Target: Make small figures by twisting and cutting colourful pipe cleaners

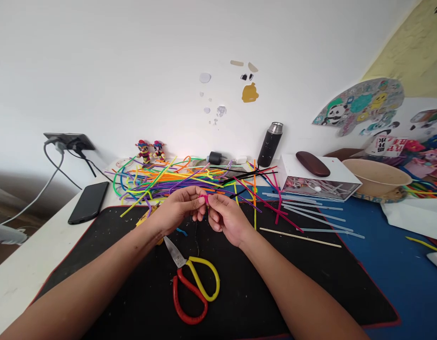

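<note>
Between my fingertips is a small magenta piece of pipe cleaner [205, 199], mostly covered by the fingers. My left hand [181, 205] pinches it from the left, and my right hand [225, 215] pinches it from the right. Just below the hands, a pair of scissors [179, 257] with one red and one yellow handle lies on the black mat [133, 283]. A bit of blue pipe cleaner [182, 232] rests near the blade tip. Behind the hands spreads a heap of colourful pipe cleaners [169, 177].
At left lies a black phone [88, 202]. Two small figures [150, 150], a black thermos [270, 144] and a white box [319, 174] with a brown case [312, 163] line the wall. Translucent glue sticks [317, 215], a wooden stick [299, 237] and a beige bowl [376, 172] are at right.
</note>
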Demonstrator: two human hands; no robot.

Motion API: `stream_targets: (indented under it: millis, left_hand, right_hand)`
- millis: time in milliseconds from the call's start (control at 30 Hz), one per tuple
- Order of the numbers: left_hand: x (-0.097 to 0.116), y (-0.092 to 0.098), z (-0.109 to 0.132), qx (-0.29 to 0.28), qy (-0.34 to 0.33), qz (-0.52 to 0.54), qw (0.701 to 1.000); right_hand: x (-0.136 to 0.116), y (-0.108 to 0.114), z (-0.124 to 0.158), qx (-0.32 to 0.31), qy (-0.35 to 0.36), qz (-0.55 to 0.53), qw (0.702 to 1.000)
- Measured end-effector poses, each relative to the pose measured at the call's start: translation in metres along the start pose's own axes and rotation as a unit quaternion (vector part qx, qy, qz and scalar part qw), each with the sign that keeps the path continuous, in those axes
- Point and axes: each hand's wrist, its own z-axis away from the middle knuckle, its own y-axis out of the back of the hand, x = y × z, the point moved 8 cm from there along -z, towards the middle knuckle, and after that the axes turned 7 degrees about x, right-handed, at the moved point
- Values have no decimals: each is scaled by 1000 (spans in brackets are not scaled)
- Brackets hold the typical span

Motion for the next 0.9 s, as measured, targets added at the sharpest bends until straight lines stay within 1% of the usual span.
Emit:
stream_targets:
  millis: [167,467,600,733,900]
  left_hand:
    - [0,0,0,13,2,-10,1000]
    - [0,1,-1,18,1,-3,1000]
    - [0,0,0,13,3,-5,1000]
    - [-1,-1,0,12,9,-12,1000]
    - [3,-1,1,17,-6,-41,999]
  right_hand:
    - [1,-1,0,-2,17,6,1000]
    - [-4,0,1,6,22,8,1000]
    - [-1,0,0,4,19,13,1000]
    - [3,-3,1,-6,13,-4,1000]
    - [6,-5,2,-14,4,-14,1000]
